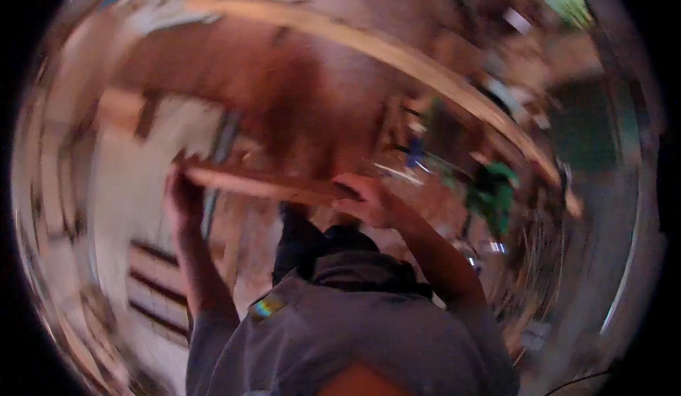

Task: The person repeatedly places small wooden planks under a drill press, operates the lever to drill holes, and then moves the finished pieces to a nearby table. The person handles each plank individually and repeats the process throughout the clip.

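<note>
A flat wooden piece, like a short board [262,184], is held level in front of my waist. My left hand [184,192] grips its left end, with fingers curled over the edge. On the right end, my right hand [369,199] is closed, thumb and fingers round the wood. The picture is smeared by motion, so the board's exact shape and its far side cannot be made out.
A long timber beam [369,45] runs across the far side. At left stands a pale surface [117,204] with dark slats [159,275] near it. A green object [496,194] lies on the right among blurred clutter, near thin strips of wood [546,268].
</note>
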Motion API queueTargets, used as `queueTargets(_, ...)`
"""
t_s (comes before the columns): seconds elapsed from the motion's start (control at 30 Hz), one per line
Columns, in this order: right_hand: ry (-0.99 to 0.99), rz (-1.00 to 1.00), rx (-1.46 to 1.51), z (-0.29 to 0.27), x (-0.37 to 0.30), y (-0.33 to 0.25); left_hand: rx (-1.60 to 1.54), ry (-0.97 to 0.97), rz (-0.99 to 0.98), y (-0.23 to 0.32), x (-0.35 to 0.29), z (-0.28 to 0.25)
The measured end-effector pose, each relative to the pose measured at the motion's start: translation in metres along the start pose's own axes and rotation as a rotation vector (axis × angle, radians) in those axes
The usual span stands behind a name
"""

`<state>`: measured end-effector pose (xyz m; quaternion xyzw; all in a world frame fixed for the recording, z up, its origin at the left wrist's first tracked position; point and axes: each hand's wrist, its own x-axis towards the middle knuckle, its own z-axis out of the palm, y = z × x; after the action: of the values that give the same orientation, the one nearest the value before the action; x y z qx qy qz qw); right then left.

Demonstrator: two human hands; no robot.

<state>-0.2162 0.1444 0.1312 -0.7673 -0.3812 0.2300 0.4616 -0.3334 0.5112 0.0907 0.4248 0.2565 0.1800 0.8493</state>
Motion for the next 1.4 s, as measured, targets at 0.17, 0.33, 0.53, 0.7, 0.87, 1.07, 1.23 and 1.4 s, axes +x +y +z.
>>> queueTargets(0.17,0.313,0.406,0.421,-0.095,-0.097,0.003,-0.058,-0.295,-0.165,-0.057,-0.012,0.077)
queueTargets(0.33,0.877,0.204,1.04,-0.143,-0.2,0.021,-0.12,-0.569,-0.218,-0.098,-0.005,0.19)
queueTargets(0.53,1.447,0.201,0.825,-0.139,-0.332,0.04,-0.095,-0.496,-0.278,-0.155,0.048,0.296)
queueTargets(0.7,1.627,0.339,0.868,-0.115,-0.37,0.032,-0.078,-0.633,-0.369,-0.227,0.139,0.323)
queueTargets(0.87,1.721,0.421,0.949,-0.1,-0.371,0.026,0.079,-0.504,-0.34,-0.275,0.163,0.36)
queueTargets(1.07,1.683,0.515,0.914,-0.088,-0.362,0.035,0.076,-0.425,-0.549,-0.299,0.177,0.368)
queueTargets(1.23,1.683,0.572,0.936,-0.092,-0.36,0.039,0.3,-0.639,-0.516,-0.302,0.113,0.41)
queueTargets(1.4,1.715,0.517,0.956,-0.114,-0.367,0.043,0.512,-0.749,-0.661,-0.339,0.113,0.445)
